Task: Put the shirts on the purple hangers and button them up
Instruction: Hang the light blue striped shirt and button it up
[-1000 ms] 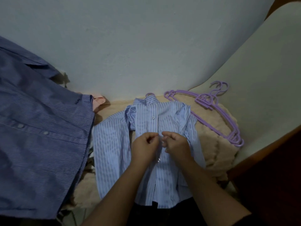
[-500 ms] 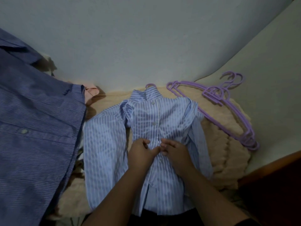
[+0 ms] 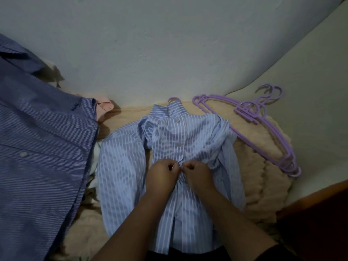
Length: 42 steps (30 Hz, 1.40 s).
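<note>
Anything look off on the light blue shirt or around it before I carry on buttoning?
Nothing damaged. The light striped shirt is bunched at its right shoulder, the sleeve folded in over the body. Both hands pinch the placket below two fastened buttons. Spare purple hangers lie stacked beside it.

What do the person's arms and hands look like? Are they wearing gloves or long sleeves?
No gloves: the left hand and right hand are both bare. The forearms are bare too, with no watch, bracelet or ring that I can see. Only a bit of dark sleeve shows near the right arm's elbow, at the bottom edge of the picture. The dim light hides finer details.
</note>
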Available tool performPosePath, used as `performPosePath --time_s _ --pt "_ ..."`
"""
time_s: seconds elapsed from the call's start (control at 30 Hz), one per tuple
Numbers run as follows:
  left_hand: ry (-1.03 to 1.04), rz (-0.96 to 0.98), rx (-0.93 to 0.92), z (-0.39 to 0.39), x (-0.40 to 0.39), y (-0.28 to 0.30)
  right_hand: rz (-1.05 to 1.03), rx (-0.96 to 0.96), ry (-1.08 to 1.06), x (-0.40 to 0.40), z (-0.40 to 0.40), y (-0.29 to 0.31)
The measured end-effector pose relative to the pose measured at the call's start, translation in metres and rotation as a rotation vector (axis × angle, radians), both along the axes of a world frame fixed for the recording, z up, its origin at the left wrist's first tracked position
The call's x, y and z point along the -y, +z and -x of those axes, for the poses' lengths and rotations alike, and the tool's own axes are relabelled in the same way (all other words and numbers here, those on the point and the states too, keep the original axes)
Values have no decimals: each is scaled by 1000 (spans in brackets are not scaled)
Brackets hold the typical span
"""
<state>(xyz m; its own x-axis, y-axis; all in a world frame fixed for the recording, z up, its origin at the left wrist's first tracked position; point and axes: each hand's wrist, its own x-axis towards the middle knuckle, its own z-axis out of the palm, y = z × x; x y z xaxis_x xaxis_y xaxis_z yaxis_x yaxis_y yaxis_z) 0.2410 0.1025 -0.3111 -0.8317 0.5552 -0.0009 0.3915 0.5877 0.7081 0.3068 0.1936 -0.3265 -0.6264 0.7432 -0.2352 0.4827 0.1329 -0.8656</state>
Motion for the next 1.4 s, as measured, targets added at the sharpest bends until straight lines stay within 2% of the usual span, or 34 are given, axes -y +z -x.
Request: performPosePath --time_s 0.07,0.13,0.23,0.37,0.47,0.67,0.83,1.0,1.23,1.4 --pt "87 -78 128 2 1 -1 -77 52 26 -2 2 5" --pt "178 -217 337 2 4 -2 -101 64 47 -5 4 6" --pt "289 -402 677 3 7 -1 33 -10 21 -5 6 6" --pt "317 -450 864 4 7 -3 226 -112 -53 -1 4 8" --pt "314 -465 902 5 7 -6 268 -154 -47 1 2 9" --pt "298 -479 921 4 7 -10 174 -215 -37 4 -3 2" --pt "207 -494 896 3 11 -12 -187 -302 81 15 -13 -6" --pt "179 -487 909 5 14 -15 -309 -343 227 14 -17 1" --pt "102 -430 820 6 12 -14 -205 -225 270 9 -19 12" --pt "62 -358 758 7 14 -12 102 -181 108 2 -16 10"
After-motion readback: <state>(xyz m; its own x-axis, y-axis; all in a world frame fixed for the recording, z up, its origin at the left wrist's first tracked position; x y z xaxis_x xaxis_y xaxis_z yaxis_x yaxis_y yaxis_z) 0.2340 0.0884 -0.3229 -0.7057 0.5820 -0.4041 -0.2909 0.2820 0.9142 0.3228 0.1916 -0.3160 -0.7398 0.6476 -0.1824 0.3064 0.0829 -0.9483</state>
